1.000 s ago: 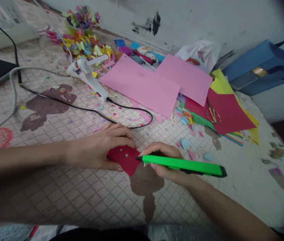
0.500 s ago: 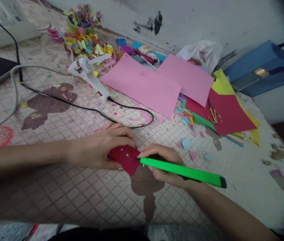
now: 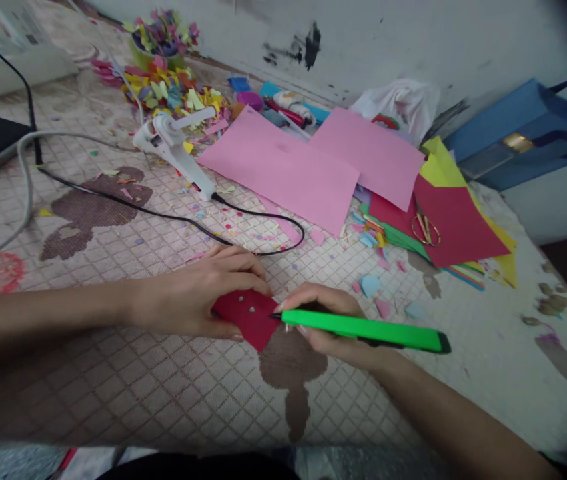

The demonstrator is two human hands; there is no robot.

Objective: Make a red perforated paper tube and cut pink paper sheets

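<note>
A small piece of dark red paper (image 3: 259,325) with two small pale spots lies on the patterned cloth. My left hand (image 3: 203,290) grips its left side, fingers curled over the top edge and the thumb along the lower edge. In my right hand (image 3: 333,323) is a bright green utility knife (image 3: 368,328) with a black end, its long body slanting off to the right. The thin dark tip meets the paper near its right corner. My right fingertips are beside that same corner and partly hidden behind the knife.
A white glue gun (image 3: 178,157) with a black cord lies behind the hands. Large pink sheets (image 3: 283,167), gold-handled scissors (image 3: 426,230) on a red sheet (image 3: 473,227), and a pile of paper cutouts (image 3: 163,90) are farther back. A blue bag (image 3: 508,133) is at right.
The back end of the green knife has tipped slightly away from me, while its tip stays at the paper's right side. My left hand keeps its hold; the whole view shifts slightly.
</note>
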